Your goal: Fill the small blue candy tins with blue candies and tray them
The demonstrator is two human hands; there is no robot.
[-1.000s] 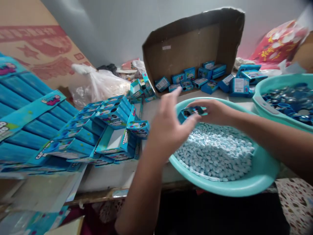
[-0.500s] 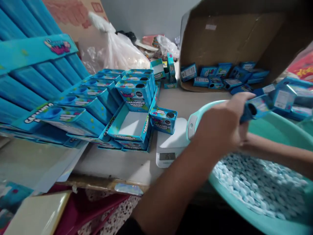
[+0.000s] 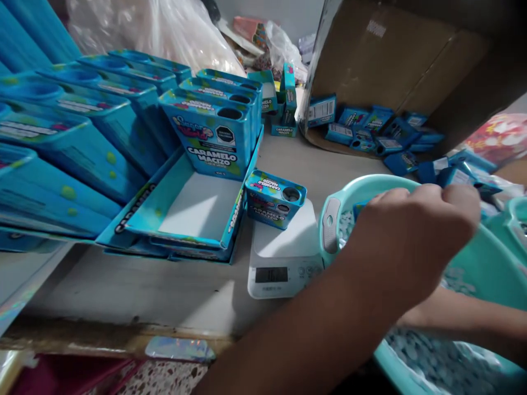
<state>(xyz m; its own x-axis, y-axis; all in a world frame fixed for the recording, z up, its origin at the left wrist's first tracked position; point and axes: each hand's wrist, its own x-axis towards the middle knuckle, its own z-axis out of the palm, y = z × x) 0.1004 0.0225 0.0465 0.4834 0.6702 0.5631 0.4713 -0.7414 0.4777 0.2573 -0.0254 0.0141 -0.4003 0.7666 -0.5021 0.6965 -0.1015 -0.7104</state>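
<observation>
My left hand (image 3: 428, 236) is closed over the turquoise tub (image 3: 411, 181), knuckles up. A blue sliver of a candy box (image 3: 360, 208) shows beside its knuckles; the rest is hidden behind the hand. My right hand is hidden behind the left, with only the right forearm (image 3: 473, 318) crossing the tub. Small pale-blue candies (image 3: 436, 356) lie in the tub. Left of it, a blue candy box (image 3: 269, 211) with a round hole in its top stands upright on the white kitchen scale (image 3: 284, 247). The digits on its display are hard to read.
A blue display tray (image 3: 201, 211) holds upright candy boxes (image 3: 209, 137) at its back. More boxes (image 3: 74, 137) stand in rows at left. An open cardboard carton (image 3: 395, 60) at the back holds loose boxes (image 3: 376, 118). A plastic bag (image 3: 164, 38) lies behind.
My view has shifted closer and downward. My left hand has turned, knuckles up, and the candy box it held in plain sight is now mostly hidden behind it.
</observation>
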